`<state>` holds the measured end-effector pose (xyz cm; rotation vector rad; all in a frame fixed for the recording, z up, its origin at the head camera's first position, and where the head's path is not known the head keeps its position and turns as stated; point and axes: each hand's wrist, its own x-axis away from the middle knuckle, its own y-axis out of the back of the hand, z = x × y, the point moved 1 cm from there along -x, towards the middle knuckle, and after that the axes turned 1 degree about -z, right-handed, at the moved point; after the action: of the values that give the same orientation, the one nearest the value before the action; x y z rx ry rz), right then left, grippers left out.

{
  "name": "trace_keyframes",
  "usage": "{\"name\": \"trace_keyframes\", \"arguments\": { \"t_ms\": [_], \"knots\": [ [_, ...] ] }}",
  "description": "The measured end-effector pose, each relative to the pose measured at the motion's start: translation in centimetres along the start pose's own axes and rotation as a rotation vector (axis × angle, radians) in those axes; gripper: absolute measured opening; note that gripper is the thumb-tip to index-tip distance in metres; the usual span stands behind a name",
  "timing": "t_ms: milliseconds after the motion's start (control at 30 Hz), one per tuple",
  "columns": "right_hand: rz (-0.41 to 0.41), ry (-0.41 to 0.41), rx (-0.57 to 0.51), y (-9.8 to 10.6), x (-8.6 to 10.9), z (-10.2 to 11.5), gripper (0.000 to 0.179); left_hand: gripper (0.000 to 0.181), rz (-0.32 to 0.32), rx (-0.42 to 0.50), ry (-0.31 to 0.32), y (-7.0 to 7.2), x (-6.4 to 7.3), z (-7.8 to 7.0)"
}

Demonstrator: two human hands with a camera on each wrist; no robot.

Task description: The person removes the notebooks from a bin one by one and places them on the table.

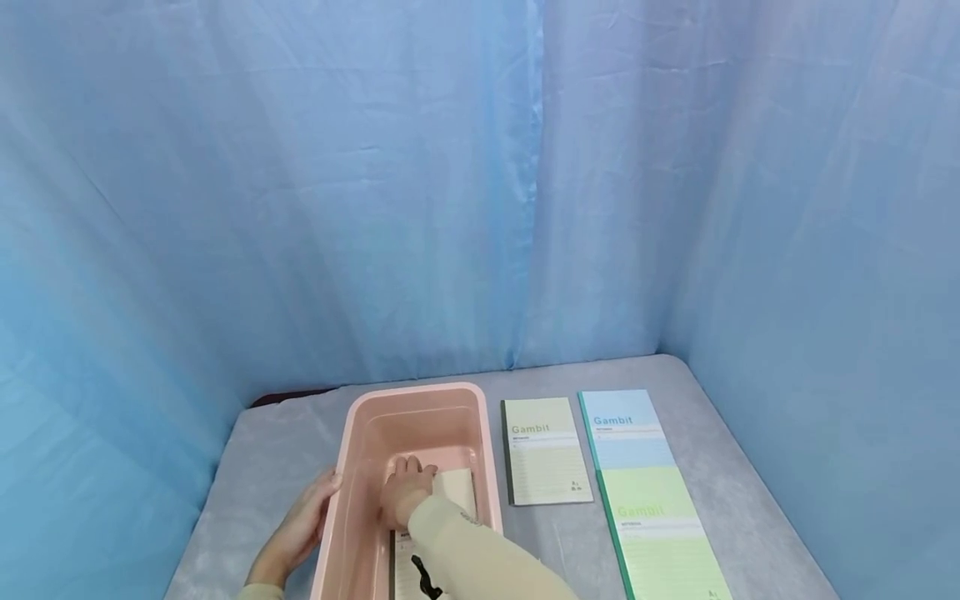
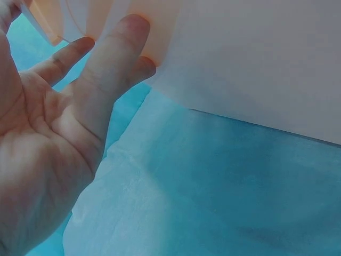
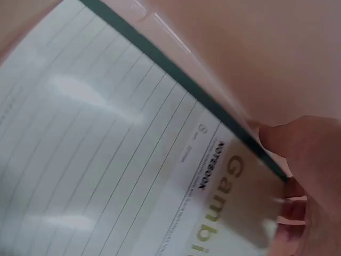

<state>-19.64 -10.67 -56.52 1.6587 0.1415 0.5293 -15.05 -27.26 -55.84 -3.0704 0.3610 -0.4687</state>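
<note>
A pink plastic bin stands on the grey-covered table. Inside it lies a notebook with a dark green spine, a lined cover and "Gambit" lettering. My right hand reaches down into the bin, its fingers extended at the notebook's top corner. In the right wrist view the thumb lies beside the spine, and the other fingertips meet the top edge, partly hidden. Against the bin's outer left side rests my left hand, fingers fairly straight and touching the wall. My right sleeve covers part of the notebook in the head view.
Right of the bin lies a beige notebook. Farther right are a blue notebook and a green notebook, end to end. Blue curtains surround the table's back and sides.
</note>
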Motion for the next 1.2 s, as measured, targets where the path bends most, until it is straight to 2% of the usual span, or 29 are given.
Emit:
{"name": "trace_keyframes", "arguments": {
  "t_ms": [133,333,400,600,667,900,1133,1200],
  "knots": [
    [-0.005,-0.023,-0.003,-0.4,-0.2,-0.1,0.057,0.073,0.028,0.001,-0.009,0.0,0.1,0.1],
    [0.105,-0.039,0.078,0.7,0.8,-0.3,0.087,0.073,0.050,0.010,-0.006,0.1,0.2,0.0],
    [0.114,-0.038,0.085,0.9,1.0,-0.3,0.090,0.073,0.060,0.014,-0.002,0.1,0.3,-0.1],
    [0.072,-0.034,0.058,1.1,0.9,-0.1,0.064,0.073,0.078,0.028,-0.005,0.0,0.4,-0.1],
    [0.071,-0.037,0.051,1.2,1.0,-0.2,0.058,0.073,0.063,0.020,-0.005,0.0,0.4,0.0],
    [0.067,-0.045,0.059,1.3,1.1,-0.3,0.065,0.074,0.022,-0.003,-0.011,-0.2,0.4,0.1],
    [0.049,-0.055,0.092,-1.6,-1.4,0.5,0.063,0.074,0.040,0.005,-0.026,0.0,0.4,0.0],
    [0.044,-0.049,0.087,-1.7,-1.5,0.5,0.061,0.074,0.032,-0.005,-0.026,0.0,0.3,0.0]
  ]
}}
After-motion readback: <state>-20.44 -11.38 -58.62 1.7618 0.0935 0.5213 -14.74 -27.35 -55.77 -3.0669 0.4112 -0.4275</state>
